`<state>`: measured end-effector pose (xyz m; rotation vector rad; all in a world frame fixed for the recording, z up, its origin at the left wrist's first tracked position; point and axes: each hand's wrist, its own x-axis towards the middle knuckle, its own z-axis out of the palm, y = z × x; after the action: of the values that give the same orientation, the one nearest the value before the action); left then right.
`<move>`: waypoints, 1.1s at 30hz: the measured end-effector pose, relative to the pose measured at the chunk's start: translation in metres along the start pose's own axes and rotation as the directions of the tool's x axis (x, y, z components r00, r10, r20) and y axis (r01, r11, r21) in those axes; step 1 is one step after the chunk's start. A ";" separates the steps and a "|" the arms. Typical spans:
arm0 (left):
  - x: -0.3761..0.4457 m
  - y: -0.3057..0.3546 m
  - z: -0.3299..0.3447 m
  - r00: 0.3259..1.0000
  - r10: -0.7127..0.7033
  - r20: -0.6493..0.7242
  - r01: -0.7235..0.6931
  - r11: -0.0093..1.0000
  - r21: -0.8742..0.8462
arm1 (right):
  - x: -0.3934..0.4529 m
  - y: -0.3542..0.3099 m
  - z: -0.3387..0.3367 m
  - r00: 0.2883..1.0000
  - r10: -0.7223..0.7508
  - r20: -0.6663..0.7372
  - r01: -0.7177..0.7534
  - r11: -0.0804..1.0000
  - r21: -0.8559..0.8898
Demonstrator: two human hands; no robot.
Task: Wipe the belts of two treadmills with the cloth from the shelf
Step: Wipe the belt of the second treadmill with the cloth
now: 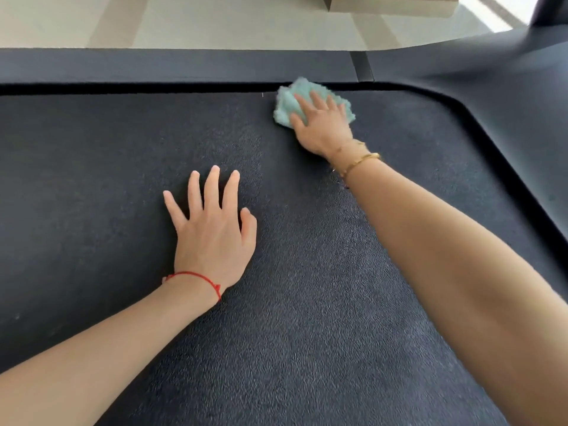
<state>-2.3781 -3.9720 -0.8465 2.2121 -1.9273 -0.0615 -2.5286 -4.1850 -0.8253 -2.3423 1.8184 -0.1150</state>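
Note:
A dark textured treadmill belt (123,164) fills most of the view. A crumpled pale green cloth (289,103) lies on the belt near its far edge. My right hand (322,127) presses down on the cloth with fingers spread over it, gripping it against the belt. My left hand (212,229) rests flat on the belt nearer to me, fingers apart, holding nothing. A red string is around the left wrist and a gold bracelet around the right.
A dark side rail (184,64) runs along the belt's far edge, with a curved dark frame part (507,103) at the right. Beyond it is a light tiled floor (215,23) and a beige block (393,4) at the top.

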 end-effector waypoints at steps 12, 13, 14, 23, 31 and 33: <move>0.000 -0.001 0.001 1.000 0.000 -0.001 0.000 0.999 0.037 | 0.019 0.100 -0.024 0.986 0.157 -0.062 -0.161 0.985 -0.056; 0.001 -0.001 0.001 1.000 -0.001 -0.001 0.001 0.999 0.037 | 0.022 0.099 -0.022 0.980 0.195 -0.051 -0.197 0.979 -0.046; 0.001 -0.001 0.001 1.000 -0.002 0.000 0.002 0.999 0.034 | 0.023 0.092 -0.020 0.977 0.206 -0.045 -0.208 0.978 -0.031; 0.000 -0.002 0.002 1.000 0.004 -0.004 -0.004 1.000 0.006 | -0.054 0.030 0.006 0.944 -0.328 -0.042 0.330 0.941 0.072; -0.001 -0.001 0.001 1.000 -0.006 -0.017 0.005 1.000 -0.015 | -0.031 0.052 0.001 0.990 0.096 -0.105 -0.092 0.995 0.042; -0.001 -0.001 0.001 1.000 -0.005 -0.015 0.005 1.000 -0.016 | -0.066 0.039 0.005 0.994 -0.055 -0.095 0.061 0.996 0.066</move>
<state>-2.3779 -3.9711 -0.8479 2.2012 -1.9065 -0.0605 -2.5818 -4.1299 -0.8345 -2.3797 1.7577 -0.2942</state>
